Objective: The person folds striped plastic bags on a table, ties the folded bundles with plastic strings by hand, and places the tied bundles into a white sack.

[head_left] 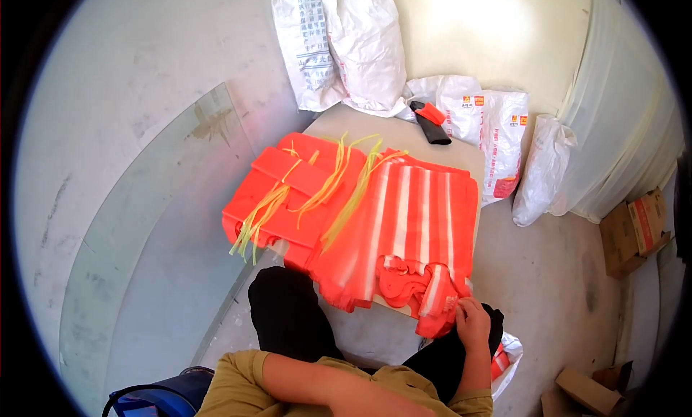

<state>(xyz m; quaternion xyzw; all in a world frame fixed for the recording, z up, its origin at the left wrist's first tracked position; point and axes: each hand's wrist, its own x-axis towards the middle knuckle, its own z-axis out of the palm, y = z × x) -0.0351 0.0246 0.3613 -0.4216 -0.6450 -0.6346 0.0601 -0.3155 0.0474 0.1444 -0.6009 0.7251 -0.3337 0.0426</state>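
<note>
My right hand (pixel 472 322) is closed at the near right corner of a pile of orange-red striped cloth (pixel 425 201), its fingers pinching a fold. Pale stripes run along the cloth, and its near edge is bunched and hangs over the table edge. My left forearm crosses low in front of my body toward the right, and the left hand lies out of view. Left of the striped pile are folded orange-red bundles (pixel 288 179), with loose yellow strips (pixel 328 183) lying across them.
The cloth lies on a beige table (pixel 360 129). A black and red item (pixel 431 121) sits at its far edge. White woven sacks (pixel 364 46) stand behind, more to the right. A glass sheet (pixel 166 193) leans left. Cardboard boxes (pixel 636 229) are at right; an open white bag (pixel 510 359) is beside my leg.
</note>
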